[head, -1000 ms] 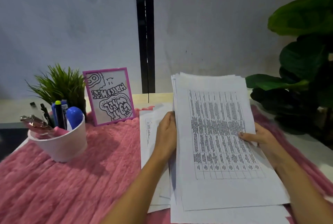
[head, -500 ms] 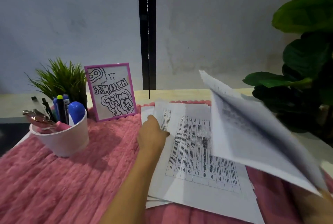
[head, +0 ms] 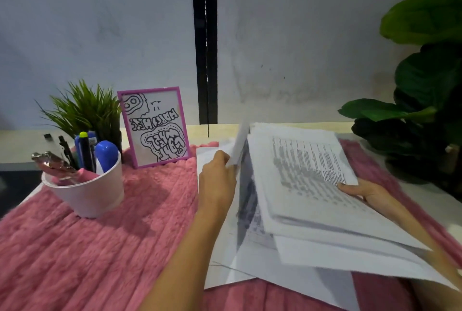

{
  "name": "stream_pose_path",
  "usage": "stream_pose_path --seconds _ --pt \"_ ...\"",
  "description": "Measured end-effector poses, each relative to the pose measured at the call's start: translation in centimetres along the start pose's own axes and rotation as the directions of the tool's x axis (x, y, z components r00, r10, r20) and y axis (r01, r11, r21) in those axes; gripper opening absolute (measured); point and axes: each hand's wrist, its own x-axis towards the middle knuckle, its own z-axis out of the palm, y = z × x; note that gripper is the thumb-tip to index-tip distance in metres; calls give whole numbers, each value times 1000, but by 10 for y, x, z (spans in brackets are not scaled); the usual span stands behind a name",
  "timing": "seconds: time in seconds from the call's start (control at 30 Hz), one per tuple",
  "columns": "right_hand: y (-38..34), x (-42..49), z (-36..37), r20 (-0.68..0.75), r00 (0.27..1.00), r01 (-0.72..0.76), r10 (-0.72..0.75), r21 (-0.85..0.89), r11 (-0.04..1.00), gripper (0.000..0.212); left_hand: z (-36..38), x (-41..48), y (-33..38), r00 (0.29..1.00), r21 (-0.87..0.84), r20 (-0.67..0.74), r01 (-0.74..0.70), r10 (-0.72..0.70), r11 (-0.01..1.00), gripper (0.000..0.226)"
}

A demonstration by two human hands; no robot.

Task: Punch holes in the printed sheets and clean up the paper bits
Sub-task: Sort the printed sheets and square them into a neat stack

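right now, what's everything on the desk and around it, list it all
sheets: a stack plus loose ones, white with printed tables, right of centre, partly lifted
rug: one, pink and fluffy, covers the desk under everything
cup: one, white, left on the rug
pens: several, black and blue, upright in the cup
metal tool: one, silvery, leaning out of the cup; cannot tell what it is
small plant: one, green and spiky, behind the cup
frame: one, purple, black doodle inside, standing behind the rug's centre
big plant: one, dark green broad leaves, right edge
wall: grey, black vertical strip in the middle
left hand: pinches one sheet's edge
right hand: holds the stack's right side
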Motion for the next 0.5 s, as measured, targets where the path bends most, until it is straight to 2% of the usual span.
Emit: stream_pose_path --seconds 0.1,0.2,0.27,0.3,0.37,0.43,0.47,0.5 --pt "-1 -3 13 -17 999 47 -48 -58 997 21 5 -5 4 967 -215 195 204 -162 955 58" --pt "1 -4 22 -14 994 105 -106 -48 993 24 4 -5 15 903 -327 381 332 -198 885 92" --pt "1 -7 26 16 988 156 -156 -26 987 27 1 -7 19 861 -376 468 399 -201 836 103" --pt "3 -8 28 34 983 181 -180 -43 983 28 -1 -10 21 857 -378 486 383 -172 843 97" --pt "6 -14 34 -15 974 224 -226 -89 971 28 -1 -16 20 869 -402 487 311 -87 861 68" --pt "7 -19 35 -149 937 295 -316 -143 945 25 -5 -21 26 911 -497 411 203 23 844 49" --pt "4 -22 38 -236 896 341 -376 -175 923 32 -10 -22 30 938 -545 337 126 79 829 46" --pt "-4 -29 39 -309 852 376 -422 -200 905 51 -18 -23 36 957 -597 261 57 126 801 45"
